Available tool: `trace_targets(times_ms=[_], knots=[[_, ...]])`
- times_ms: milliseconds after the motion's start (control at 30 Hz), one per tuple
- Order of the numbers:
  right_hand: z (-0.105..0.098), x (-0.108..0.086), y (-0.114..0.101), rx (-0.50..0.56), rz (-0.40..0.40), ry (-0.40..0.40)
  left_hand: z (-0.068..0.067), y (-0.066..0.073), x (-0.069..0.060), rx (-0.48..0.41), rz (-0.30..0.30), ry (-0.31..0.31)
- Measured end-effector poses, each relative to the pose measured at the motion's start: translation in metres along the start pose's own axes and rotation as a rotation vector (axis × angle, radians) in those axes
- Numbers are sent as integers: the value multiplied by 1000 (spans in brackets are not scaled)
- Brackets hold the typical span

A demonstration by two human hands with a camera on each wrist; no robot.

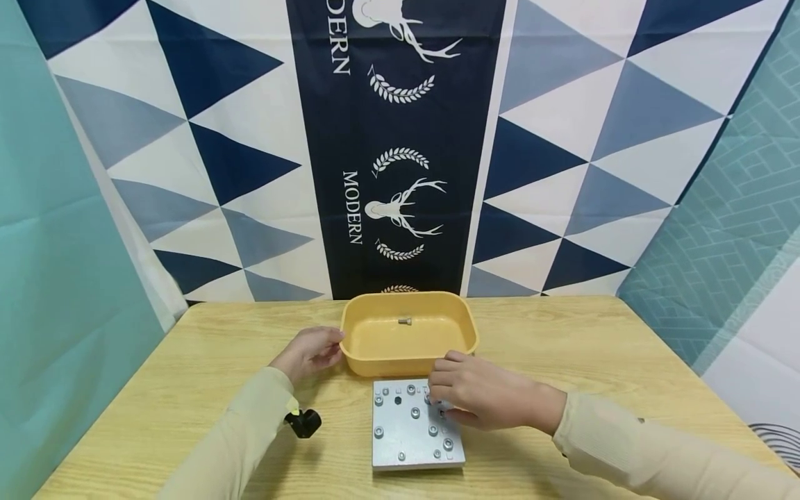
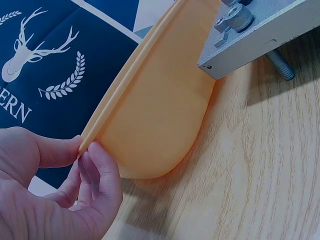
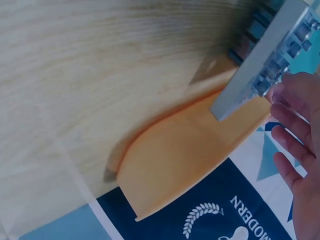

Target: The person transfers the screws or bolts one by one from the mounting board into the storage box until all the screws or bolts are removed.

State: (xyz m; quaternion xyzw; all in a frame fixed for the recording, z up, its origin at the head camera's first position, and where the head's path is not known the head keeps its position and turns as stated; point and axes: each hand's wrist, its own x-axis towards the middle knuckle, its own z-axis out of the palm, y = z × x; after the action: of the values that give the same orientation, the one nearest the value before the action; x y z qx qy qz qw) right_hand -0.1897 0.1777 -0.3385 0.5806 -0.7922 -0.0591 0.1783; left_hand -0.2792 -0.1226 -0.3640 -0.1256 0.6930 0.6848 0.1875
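Observation:
A yellow plastic bin stands on the table, with a small screw lying in it. My left hand pinches the bin's rim at its left end, thumb against curled fingers, as the left wrist view shows. In front of the bin is a silver metal plate carrying several socket head screws and one dark bare hole. Over the plate's far right part, my right hand pinches a screw with thumb and index finger, largely hidden by the fingers. The right wrist view shows its other fingers spread loosely.
Screw shanks stick out below the plate, which stands raised off the wooden table. A black wrist camera hangs at the left sleeve. Patterned cloth hangs behind the table's back edge.

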Motion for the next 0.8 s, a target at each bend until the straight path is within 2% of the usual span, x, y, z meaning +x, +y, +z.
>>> trace_targets(times_ms=[167,367,800], knots=[[4,-3,-4,17,-7,-8,1,1,0,-2,6,-21],[7,-6,-8,17,-25,23,1,2,-1,6,14,-32],[18,-6,-9,-73,-91,96,0,0,-1,-8,-2,-28]])
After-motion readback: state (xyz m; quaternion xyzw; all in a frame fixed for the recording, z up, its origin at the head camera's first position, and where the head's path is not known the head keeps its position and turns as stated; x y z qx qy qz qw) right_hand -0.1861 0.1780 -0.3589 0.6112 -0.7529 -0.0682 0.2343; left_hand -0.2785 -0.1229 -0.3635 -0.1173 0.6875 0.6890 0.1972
